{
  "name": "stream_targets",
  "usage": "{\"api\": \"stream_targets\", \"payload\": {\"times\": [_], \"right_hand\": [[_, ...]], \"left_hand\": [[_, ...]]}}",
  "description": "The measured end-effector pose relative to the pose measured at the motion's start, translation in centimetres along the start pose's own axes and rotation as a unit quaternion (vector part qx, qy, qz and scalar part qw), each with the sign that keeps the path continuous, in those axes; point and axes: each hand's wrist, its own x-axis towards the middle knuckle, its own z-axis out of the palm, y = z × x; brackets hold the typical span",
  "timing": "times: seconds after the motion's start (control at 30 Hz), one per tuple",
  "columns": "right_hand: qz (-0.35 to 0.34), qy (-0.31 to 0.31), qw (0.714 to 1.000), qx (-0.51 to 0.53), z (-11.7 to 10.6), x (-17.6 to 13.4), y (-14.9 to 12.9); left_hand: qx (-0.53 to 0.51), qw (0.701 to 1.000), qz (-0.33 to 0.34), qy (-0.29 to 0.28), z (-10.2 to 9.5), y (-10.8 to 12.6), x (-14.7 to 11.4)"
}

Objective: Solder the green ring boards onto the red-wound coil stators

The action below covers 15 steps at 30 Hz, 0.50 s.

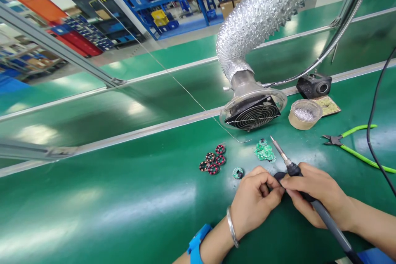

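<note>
A small dark round piece (280,176) sits between the two hands, at their fingertips, largely covered by them, so what it is made of and which way it faces cannot be told. It lies at the thumb and forefinger end of the left hand (259,200), to that hand's right, and just ahead of the right hand (315,194); both are about equally near, touching it. The left hand is closed to a pinch at the piece's near edge, fingers curled, wrist coming up from below. The right hand is wrapped around a soldering iron (326,216) held like a pen, its fingertips also reaching the piece. The iron's long axis slants from lower right to upper left; its tip points away from the piece, ending just beside a heap of green boards (264,152).

Farther left, a single green board (238,173) lies apart near the left hand, and beyond it a cluster of red-and-black rings (214,164). A thin wire (206,110) ends above the boards, in front of a fan (253,113). To the right on the worktop (93,210) are a round tub (305,114) and green-handled cutters (335,140).
</note>
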Motion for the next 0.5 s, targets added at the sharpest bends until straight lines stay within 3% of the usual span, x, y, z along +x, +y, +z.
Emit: {"api": "stream_targets", "payload": {"times": [0.17, 0.5], "right_hand": [[-0.033, -0.026, 0.999, -0.026, -0.07, 0.05, 0.11], [-0.031, -0.034, 0.998, -0.036, -0.06, 0.00, 0.05]], "left_hand": [[-0.007, 0.999, -0.030, 0.007, -0.20, 0.04, -0.09], [0.017, 1.000, -0.023, -0.009, -0.52, 0.16, -0.38]]}}
